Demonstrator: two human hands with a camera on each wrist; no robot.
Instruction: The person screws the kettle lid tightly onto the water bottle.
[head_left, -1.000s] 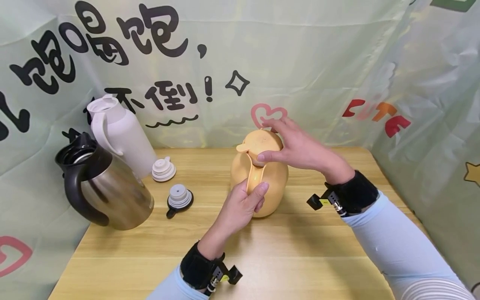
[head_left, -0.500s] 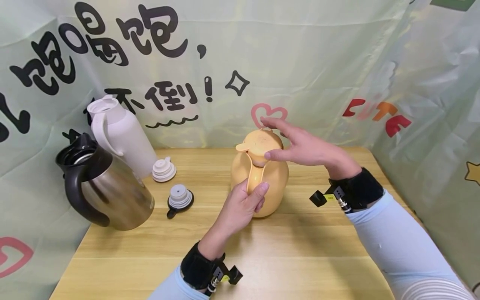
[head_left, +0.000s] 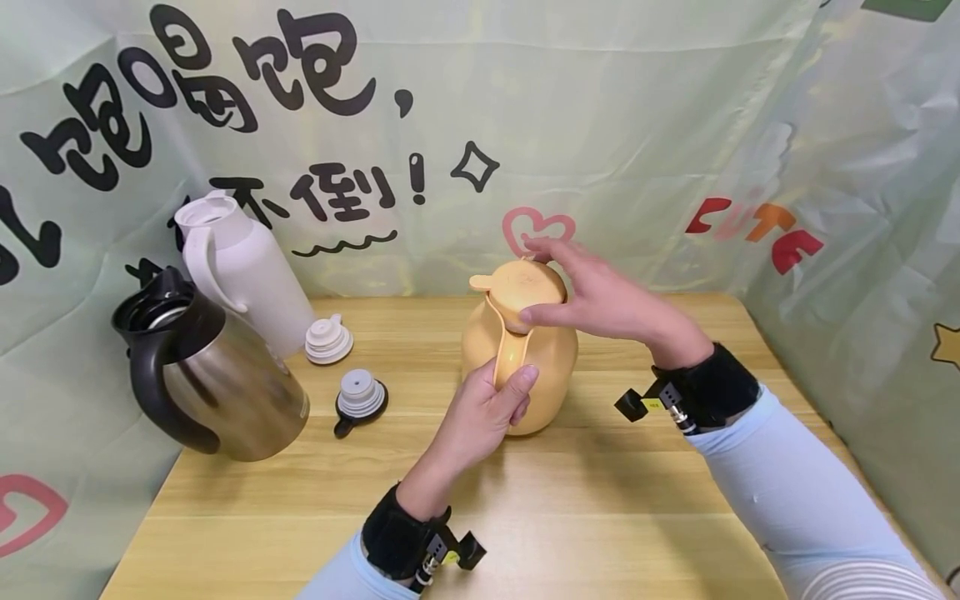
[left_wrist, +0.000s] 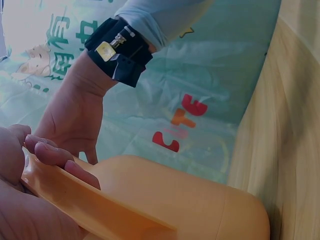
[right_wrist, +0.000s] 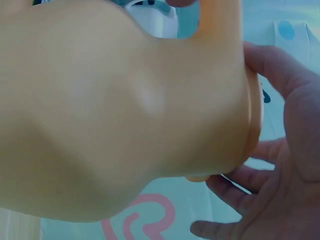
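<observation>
A yellow thermos jug (head_left: 553, 367) stands upright on the wooden table, its handle (head_left: 511, 357) facing me. My left hand (head_left: 480, 408) grips that handle, fingers wrapped round it and thumb on top. On the jug's mouth sits a yellow round lid (head_left: 527, 287) with a small tab pointing left. My right hand (head_left: 600, 292) holds the lid by its rim, thumb on the near side and fingers over the far side. In the right wrist view the right thumb (right_wrist: 275, 65) touches the rim, and some fingers reach behind the lid.
To the left stand a steel thermos jug (head_left: 240, 383) with black handle and a white thermos jug (head_left: 258, 271), both with open mouths. Two stoppers lie beside them, one white (head_left: 327, 339) and one grey and black (head_left: 360, 396). A printed cloth (head_left: 637, 150) hangs behind.
My right hand spread and loosened from the lid, then took hold of its rim again. The lid's tab has swung slightly towards the back, clockwise. My left hand has stayed put.
</observation>
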